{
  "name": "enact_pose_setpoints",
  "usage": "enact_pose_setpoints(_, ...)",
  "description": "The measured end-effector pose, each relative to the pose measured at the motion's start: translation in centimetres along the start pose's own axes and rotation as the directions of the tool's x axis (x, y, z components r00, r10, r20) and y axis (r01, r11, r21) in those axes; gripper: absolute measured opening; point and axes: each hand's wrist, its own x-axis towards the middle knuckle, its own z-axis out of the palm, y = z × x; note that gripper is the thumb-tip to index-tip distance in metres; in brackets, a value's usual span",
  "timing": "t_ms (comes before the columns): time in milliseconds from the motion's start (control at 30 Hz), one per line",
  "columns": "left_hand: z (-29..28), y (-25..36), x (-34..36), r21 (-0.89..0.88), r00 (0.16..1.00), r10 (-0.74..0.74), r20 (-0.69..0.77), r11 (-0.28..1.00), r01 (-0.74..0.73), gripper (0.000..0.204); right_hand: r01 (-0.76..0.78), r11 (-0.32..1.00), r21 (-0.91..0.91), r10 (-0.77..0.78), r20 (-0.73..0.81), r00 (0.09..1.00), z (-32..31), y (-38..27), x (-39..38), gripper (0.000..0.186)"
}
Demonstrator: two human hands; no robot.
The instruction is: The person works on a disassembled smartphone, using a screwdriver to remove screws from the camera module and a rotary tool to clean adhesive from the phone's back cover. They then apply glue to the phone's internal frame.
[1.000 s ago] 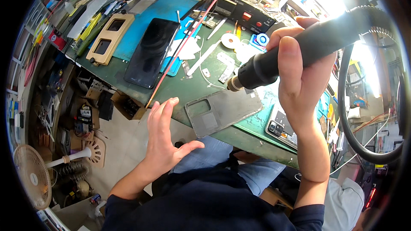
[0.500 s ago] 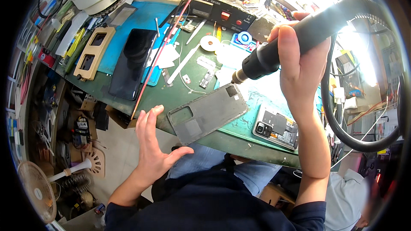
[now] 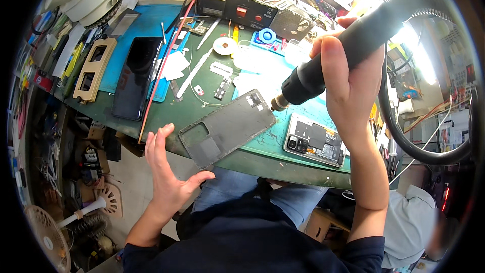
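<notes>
My right hand [image 3: 348,86] grips a black hot air gun [image 3: 308,81], its metal nozzle pointing down and left. Just beyond the nozzle lies a dark grey phone back cover [image 3: 232,126], inner side up, with a camera cutout at its left end. My left hand [image 3: 169,182] is open, fingers and thumb spread, left of the cover's near corner and apart from it. Right of the cover rests an opened phone [image 3: 316,141] with its camera module and inner parts showing.
A black phone [image 3: 136,78] lies on a blue mat [image 3: 108,81], beside a tan phone-shaped frame [image 3: 94,70]. A black boxed device [image 3: 245,12] stands at the back. The gun's thick hose [image 3: 386,116] loops down at right. A red cable [image 3: 164,60] crosses the bench.
The whole view has shifted, so the bench sits further left. The hot air gun's nozzle has moved from the cover's far corner toward its right edge. My left hand stays spread.
</notes>
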Motion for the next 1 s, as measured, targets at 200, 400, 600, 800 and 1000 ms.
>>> enact_pose_setpoints(200, 0.2, 0.0, -0.1, -0.06, 1.0, -0.001, -0.027, 0.998, -0.001, 0.135, 0.085, 0.986, -0.146, -0.077, 0.06, 0.995, -1.3, -0.7, -1.0, 0.033)
enact_pose_setpoints(400, -0.3, -0.3, -0.6, -0.043, 1.0, 0.007, -0.017, 0.999, -0.008, 0.14, -0.002, 0.999, 0.037, 0.0, 0.063, 0.998, -0.1, -3.0, -1.7, 0.042)
enact_pose_setpoints(600, -0.9, -0.4, -1.4, -0.064, 1.0, -0.018, -0.014, 0.998, 0.017, 0.142, 0.023, 0.991, 0.132, -0.042, 0.145, 0.989, 1.7, -5.5, -2.1, 0.044)
enact_pose_setpoints(800, -1.5, -0.6, -2.2, -0.113, 0.997, -0.036, -0.071, 0.993, 0.028, 0.133, 0.002, 0.963, 0.268, -0.061, 0.211, 0.976, 4.8, -8.1, -4.0, 0.054)
enact_pose_setpoints(1000, -2.4, -1.0, -3.1, -0.086, 0.994, -0.044, -0.101, 0.996, 0.035, 0.134, 0.089, 0.951, 0.295, -0.168, 0.254, 0.953, 6.8, -9.9, -4.5, 0.058)
